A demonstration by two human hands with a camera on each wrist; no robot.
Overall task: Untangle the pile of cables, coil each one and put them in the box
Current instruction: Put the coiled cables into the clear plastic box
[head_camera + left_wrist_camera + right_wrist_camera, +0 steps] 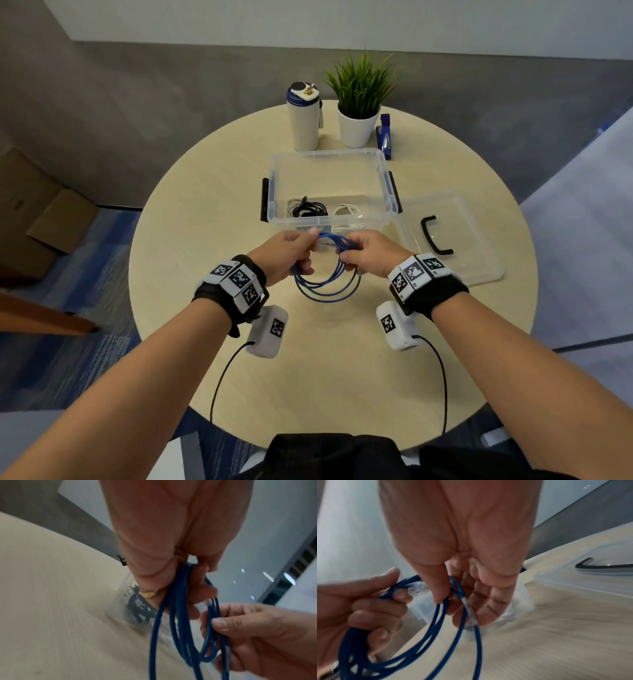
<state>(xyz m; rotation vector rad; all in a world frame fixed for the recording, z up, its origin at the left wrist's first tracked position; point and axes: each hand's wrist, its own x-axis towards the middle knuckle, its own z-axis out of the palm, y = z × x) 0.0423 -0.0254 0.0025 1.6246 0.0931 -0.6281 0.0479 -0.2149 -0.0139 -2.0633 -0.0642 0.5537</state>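
A blue cable hangs in several loops above the table, just in front of the clear plastic box. My left hand grips the loops on the left side, fingers curled round the bundle. My right hand pinches the loops on the right, with a clear plug end near its fingers. A coiled black cable and a coiled white cable lie in the box.
The box's clear lid with a black handle lies to the right on the round wooden table. Behind the box stand a white bottle, a potted plant and a blue stapler.
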